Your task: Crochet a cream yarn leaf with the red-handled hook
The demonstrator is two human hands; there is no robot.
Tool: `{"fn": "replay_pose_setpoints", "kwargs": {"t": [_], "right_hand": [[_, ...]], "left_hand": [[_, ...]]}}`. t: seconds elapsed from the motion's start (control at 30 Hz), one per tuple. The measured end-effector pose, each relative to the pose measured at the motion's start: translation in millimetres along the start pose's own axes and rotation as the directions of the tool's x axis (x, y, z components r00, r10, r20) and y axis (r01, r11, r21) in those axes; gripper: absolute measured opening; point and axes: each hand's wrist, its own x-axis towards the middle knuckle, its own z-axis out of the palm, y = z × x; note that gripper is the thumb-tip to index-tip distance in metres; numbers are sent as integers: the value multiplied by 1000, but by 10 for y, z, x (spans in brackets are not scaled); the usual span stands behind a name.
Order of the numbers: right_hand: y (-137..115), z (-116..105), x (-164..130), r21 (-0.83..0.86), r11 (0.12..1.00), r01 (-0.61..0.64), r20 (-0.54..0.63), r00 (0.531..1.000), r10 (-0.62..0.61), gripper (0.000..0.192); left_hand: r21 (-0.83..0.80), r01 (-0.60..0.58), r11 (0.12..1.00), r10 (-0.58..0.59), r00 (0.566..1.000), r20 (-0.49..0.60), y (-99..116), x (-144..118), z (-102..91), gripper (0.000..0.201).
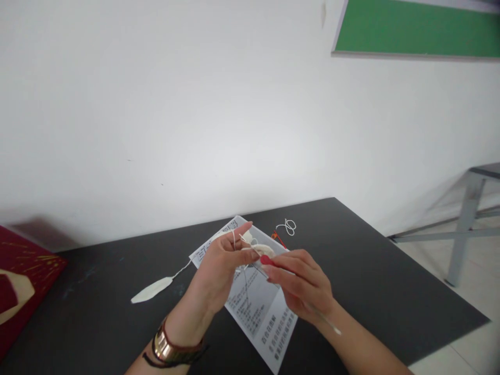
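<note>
My left hand (222,258) pinches a cream crocheted piece (260,250) between thumb and fingers, its index finger extended with white yarn (234,238) looped around it. In my right hand (304,281) is a crochet hook with a red grip (266,259), its tip end at the crocheted piece. A thin pale end sticks out below the right hand. Under both hands lies a printed paper sheet (269,333). To the left, a cream leaf-shaped piece (152,290) rests on the dark table, with a twisted yarn tail running toward the sheet.
Beyond the hands are a white yarn loop (288,226) and a small orange-red item (278,239). A red bag or box (27,281) with gold marks stands at the left edge. The black table (375,281) meets a white wall; a metal-legged stool (464,224) is at the right.
</note>
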Motion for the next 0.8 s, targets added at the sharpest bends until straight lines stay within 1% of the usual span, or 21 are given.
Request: {"fn": "replay_pose_setpoints", "kwargs": {"t": [0.03, 0.07, 0.1, 0.13, 0.17, 0.2, 0.3, 0.4, 0.5, 0.6, 0.8], "right_hand": [[8, 0, 12, 118, 987, -104, -40, 993, 109, 34], [14, 2, 25, 245, 946, -212, -62, 970, 234, 31], [19, 5, 37, 361, 881, -305, -58, 936, 348, 27], [23, 8, 47, 456, 808, -373, -37, 899, 436, 23], [26, 9, 54, 528, 740, -418, -12, 867, 498, 19], [27, 7, 58, 580, 687, -439, 9, 846, 533, 17], [21, -16, 60, 657, 601, -455, 44, 819, 573, 13], [4, -49, 61, 687, 553, -472, 65, 798, 599, 12], [-14, -75, 69, 706, 504, -498, 97, 772, 628, 12], [-22, -99, 83, 708, 482, -516, 115, 757, 643, 12], [-2, -151, 120, 749, 440, -496, 91, 734, 673, 10]], "left_hand": [[19, 25, 1000, -26, 999, 45, 38, -8, -28, 75], [33, 40, 999, -42, 996, 75, 71, -16, -56, 73], [51, 48, 998, -53, 994, 100, 97, -23, -82, 71], [70, 47, 996, -55, 992, 115, 118, -31, -106, 71], [93, 44, 995, -56, 990, 126, 134, -40, -125, 70], [119, 40, 992, -57, 989, 136, 145, -50, -140, 70], [188, 47, 981, -80, 982, 172, 166, -77, -157, 68], [212, 71, 975, -114, 973, 199, 178, -94, -149, 66], [218, 75, 973, -124, 968, 220, 191, -106, -142, 65], [223, 75, 972, -128, 965, 231, 212, -123, -147, 62], [239, 60, 969, -120, 962, 245, 243, -155, -190, 61]]}}
